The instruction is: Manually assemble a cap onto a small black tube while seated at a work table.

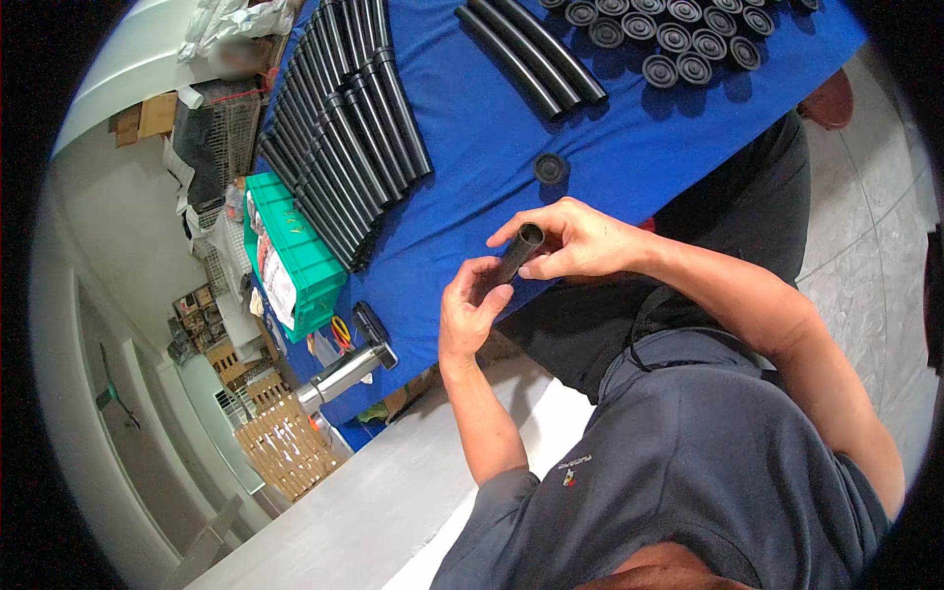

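Note:
Held at a slant over the near edge of the blue-covered table is a short black tube, its open hollow end facing up. My left hand is wrapped round the lower part, which its fingers partly hide. Near the open end, my right hand has the tube between its thumb and its fingers. A single round black cap with ringed grooves lies on the cloth just beyond my right hand.
Rows of black tubes cover the table's left part. Three longer black tubes and several round black caps lie farther back. A green crate, a silver-and-black tool and yellow-handled scissors are at the left edge.

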Available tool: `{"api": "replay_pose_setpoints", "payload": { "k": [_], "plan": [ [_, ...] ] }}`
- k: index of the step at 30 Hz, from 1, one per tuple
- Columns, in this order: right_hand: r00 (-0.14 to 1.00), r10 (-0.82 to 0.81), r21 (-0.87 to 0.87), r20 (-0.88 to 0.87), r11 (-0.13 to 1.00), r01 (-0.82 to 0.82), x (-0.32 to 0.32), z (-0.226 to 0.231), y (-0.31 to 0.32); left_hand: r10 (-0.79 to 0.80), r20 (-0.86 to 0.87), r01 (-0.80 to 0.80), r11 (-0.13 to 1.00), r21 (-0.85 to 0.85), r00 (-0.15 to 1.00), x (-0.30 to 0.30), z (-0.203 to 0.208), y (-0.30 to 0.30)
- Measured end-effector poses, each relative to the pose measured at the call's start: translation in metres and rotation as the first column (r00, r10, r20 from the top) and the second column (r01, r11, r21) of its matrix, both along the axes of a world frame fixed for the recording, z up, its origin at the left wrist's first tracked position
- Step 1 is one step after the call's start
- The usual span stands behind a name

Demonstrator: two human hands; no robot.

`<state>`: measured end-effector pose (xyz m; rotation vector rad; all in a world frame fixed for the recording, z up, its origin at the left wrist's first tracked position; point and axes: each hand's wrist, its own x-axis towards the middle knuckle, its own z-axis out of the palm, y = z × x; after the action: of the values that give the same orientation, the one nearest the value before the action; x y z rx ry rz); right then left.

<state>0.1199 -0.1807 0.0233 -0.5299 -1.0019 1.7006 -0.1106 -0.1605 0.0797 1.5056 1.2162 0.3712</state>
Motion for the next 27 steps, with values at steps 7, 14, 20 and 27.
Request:
{"api": "replay_pose_setpoints", "payload": {
  "k": [7, 14, 20, 27],
  "plan": [
    [0.981, -0.036, 0.123, 0.189, 0.992, 0.012, -0.001, -0.007, 0.002, -0.108, -0.038, 0.111, 0.986, 0.121, 0.993, 0.004, 0.006, 0.005],
    [0.979, -0.105, 0.189, 0.173, 0.979, 0.071, -0.003, -0.01, 0.003, 0.074, 0.008, -0.074, 0.997, 0.024, 0.997, 0.01, 0.002, 0.001],
    [0.975, -0.133, 0.164, 0.18, 0.981, 0.104, -0.005, -0.009, 0.002, 0.037, -0.13, -0.025, 0.996, 0.091, 0.991, 0.01, -0.001, 0.006],
    [0.963, -0.167, 0.191, 0.21, 0.973, 0.127, -0.005, -0.011, 0.003, -0.036, -0.117, 0.057, 0.982, 0.181, 0.992, 0.008, -0.002, 0.009]
  ]
}}
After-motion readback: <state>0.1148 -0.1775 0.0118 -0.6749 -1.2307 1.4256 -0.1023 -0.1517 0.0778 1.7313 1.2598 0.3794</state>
